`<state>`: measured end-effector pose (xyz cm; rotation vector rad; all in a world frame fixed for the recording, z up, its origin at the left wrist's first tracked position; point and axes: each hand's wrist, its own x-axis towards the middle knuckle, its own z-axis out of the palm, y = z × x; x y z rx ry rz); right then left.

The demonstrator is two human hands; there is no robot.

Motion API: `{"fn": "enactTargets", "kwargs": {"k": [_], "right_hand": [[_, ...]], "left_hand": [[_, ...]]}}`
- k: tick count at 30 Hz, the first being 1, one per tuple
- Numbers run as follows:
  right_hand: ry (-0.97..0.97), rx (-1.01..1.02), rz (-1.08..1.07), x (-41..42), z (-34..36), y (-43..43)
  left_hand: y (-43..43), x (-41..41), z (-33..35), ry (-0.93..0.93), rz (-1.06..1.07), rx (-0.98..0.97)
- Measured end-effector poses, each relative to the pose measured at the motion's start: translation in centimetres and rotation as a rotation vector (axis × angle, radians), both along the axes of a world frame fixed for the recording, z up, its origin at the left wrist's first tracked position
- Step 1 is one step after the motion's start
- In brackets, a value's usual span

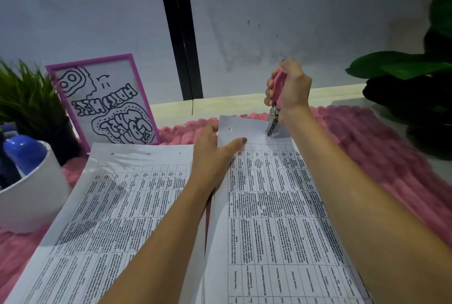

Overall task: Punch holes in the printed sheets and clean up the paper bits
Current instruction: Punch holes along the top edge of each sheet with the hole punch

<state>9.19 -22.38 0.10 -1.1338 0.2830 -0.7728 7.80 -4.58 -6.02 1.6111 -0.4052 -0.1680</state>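
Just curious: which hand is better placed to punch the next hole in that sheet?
The right hand: it grips the punch, tip on the sheet; the left hand only holds it.

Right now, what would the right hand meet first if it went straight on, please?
The pink punch in the right hand points down at the right sheet; its top margin comes first, seemingly touching.

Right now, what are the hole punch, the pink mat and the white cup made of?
Hole punch: pink handles look like matte plastic or rubber; the head is bare shiny metal. Mat: pink knit or plush fabric, ribbed and fuzzy. Cup: smooth white, ceramic or plastic, cannot tell which.
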Motion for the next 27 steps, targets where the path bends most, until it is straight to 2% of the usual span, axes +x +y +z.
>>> {"fn": "enactTargets", "kwargs": {"k": [3,7,12,16,22,27], "right_hand": [[-0.006,0.008,-0.034,0.0,-0.3,0.2],[0.000,0.015,-0.011,0.1,-0.1,-0.1],[0.048,-0.070,0.163,-0.7,-0.5,-0.7],[-0.035,-0.041,0.253,-2.1,-0.5,-1.2],[-0.070,-0.015,0.214,-3.3,-0.1,-3.5],[-0.043,-0.012,0.161,-4.2,0.2,-5.5]], "left_hand": [[0.1,0.2,-0.1,-0.031,-0.014,0.081],[0.0,0.2,-0.2,-0.029,0.011,0.094],[-0.1,-0.2,0.2,-0.025,0.033,0.053],[-0.1,-0.4,0.4,-0.019,0.057,0.032],[0.0,-0.6,0.6,0.014,0.015,-0.043],[0.2,-0.6,0.7,-0.041,-0.033,-0.057]]}}
